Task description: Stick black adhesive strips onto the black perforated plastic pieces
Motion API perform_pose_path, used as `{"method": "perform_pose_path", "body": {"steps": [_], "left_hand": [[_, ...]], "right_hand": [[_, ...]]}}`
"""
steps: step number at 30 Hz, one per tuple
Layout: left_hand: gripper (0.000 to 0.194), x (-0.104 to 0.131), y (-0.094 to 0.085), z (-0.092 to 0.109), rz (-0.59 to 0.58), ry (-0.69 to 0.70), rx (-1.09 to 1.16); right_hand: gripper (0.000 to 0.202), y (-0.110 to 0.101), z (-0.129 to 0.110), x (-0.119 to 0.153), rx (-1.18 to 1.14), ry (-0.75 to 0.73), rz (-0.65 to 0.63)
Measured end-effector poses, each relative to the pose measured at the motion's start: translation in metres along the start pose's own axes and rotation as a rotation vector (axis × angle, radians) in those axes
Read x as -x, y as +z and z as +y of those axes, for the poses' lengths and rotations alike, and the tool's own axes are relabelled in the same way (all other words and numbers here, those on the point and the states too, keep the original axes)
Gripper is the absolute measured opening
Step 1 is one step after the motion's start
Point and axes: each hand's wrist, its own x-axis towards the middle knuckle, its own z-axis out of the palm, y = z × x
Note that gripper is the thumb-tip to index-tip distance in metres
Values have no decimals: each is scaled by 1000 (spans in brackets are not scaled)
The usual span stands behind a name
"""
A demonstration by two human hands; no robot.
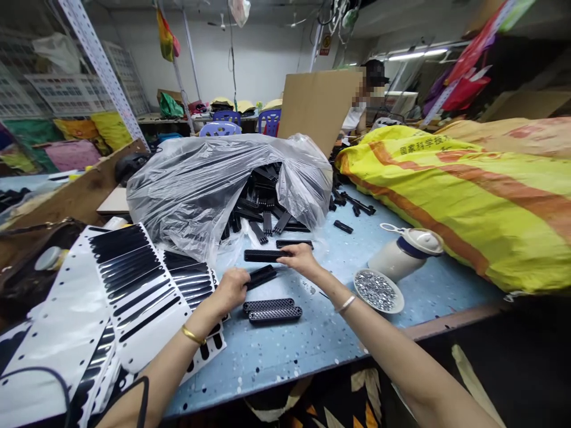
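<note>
Well beyond the right hand [301, 260] stand blue chairs [218, 128] and, behind them, a white wall [263, 65]; a lit tube lamp [417, 55] glows farther right.

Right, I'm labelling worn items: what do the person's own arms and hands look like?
Both forearms are bare, with no sleeves in view, and the fingers are ungloved. The left wrist wears a gold-coloured bangle; the right wrist, a slim silver-coloured bangle.

Light tubes [407, 56] glow at upper right; outer edges look stretched.
</note>
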Motion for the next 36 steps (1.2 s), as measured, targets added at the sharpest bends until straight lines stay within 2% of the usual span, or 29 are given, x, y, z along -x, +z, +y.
{"method": "perform_pose_path", "body": {"steps": [3, 6, 9, 11, 13, 15, 18, 20, 22, 26, 28, 31, 34, 36], "left_hand": [[18, -3, 3, 1, -4, 3, 61], [17, -6, -1, -5, 9, -44, 158], [8, -12, -17, -13, 2, -124, 279], [7, -10, -35, -15, 49, -211, 468], [16, 2, -58, -10, 167, -333, 763], [23, 26, -79, 3, 256, -423, 959], [22, 75, -93, 31, 166, -462, 1023], [20, 102, -87, 48, 35, -475, 1053], [20, 117, -72, 61, -80, -487, 1062], [14, 117, -31, 69, -199, -482, 935], [6, 115, -14, 68, -193, -411, 713], [13, 118, 3, 68, -107, -176, 342], [16, 126, 8, 66, -11, 22, 190], [13, 129, 6, 61, 82, 38, 139]], "right_hand": [[7, 21, -13, -10, 2, -10, 23], [8, 25, -18, -11, -25, 15, 49], [14, 6, -18, 9, -93, 44, 90], [27, -14, -16, 30, -146, 53, 132], [36, -34, -13, 52, -179, 58, 187], [37, -50, -8, 72, -191, 66, 239], [34, -61, -2, 95, -192, 73, 304], [34, -62, 0, 104, -194, 77, 330], [35, -60, 0, 112, -203, 83, 340], [38, -56, -2, 127, -206, 61, 356], [40, -55, -5, 137, -206, 48, 358], [40, -54, -9, 153, -211, 41, 364], [39, -53, -11, 166, -209, 56, 373], [37, -53, -13, 174, -216, 75, 366]]}}
